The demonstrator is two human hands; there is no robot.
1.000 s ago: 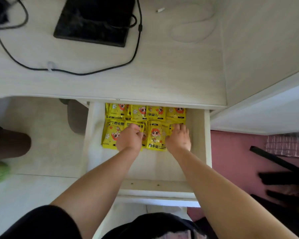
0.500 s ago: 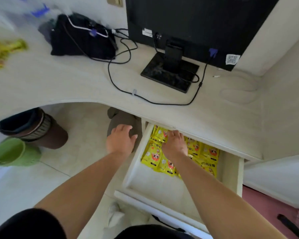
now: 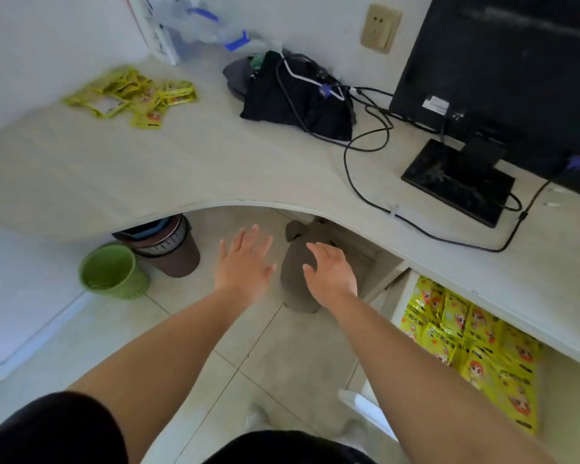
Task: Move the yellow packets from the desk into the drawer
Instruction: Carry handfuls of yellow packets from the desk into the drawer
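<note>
Loose heap of small yellow foil packets (image 3: 131, 95) lies upper left on the pale wooden desk (image 3: 215, 169), up-left of both empty hands at centre. The spread-fingered left hand (image 3: 245, 262) is nearer than the loosely spread right hand (image 3: 330, 272). An open white drawer (image 3: 395, 303) sits lower right.

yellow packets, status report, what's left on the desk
Both open and empty: left hand, right hand, over the floor. One pile of yellow packets on the desk, far left; others lie in the open drawer. Nothing blocking the pile.

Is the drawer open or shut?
Open: the drawer sticks out from under the desk, with yellow packets lying inside it.
</note>
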